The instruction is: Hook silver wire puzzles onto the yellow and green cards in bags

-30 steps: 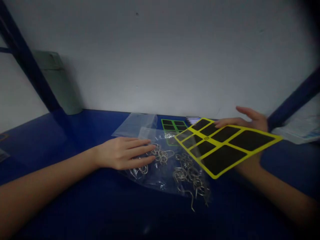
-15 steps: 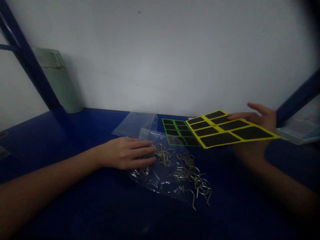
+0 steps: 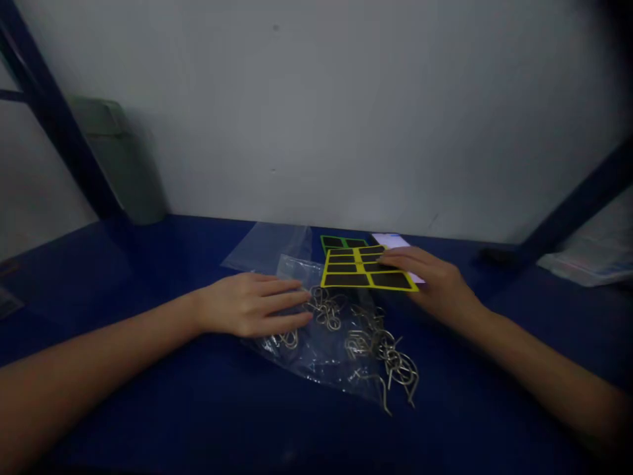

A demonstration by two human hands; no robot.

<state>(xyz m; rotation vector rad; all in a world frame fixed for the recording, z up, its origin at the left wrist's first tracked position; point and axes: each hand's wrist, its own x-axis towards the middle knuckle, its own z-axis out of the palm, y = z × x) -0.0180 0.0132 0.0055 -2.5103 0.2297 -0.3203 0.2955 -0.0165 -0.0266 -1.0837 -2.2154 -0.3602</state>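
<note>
My left hand (image 3: 252,305) lies flat with its fingers stretched out over a clear plastic bag (image 3: 321,369). Bent metal wire hooks (image 3: 326,309) show beside its fingertips, on or in the bag. More silvery hooks (image 3: 395,359) form a tangled heap to the right of it. Between thumb and fingers, my right hand (image 3: 435,277) grips a yellow-edged sheet of black rectangular stickers (image 3: 363,269), held above the table. A similar green-edged sticker sheet (image 3: 343,242) lies underneath, mostly covered by the yellow one.
A pale, bright flat object (image 3: 393,240) lies behind my right hand. Farther back on the blue table (image 3: 198,247) is another clear bag (image 3: 270,244). A greenish cylindrical container (image 3: 123,165) stands at the back left by a blue post. White plastic packaging (image 3: 588,260) lies at right.
My right hand has swung left with the yellow-edged sticker sheet, which now hangs over the green-edged one. The pale flat object shows more. My left hand has stayed put.
</note>
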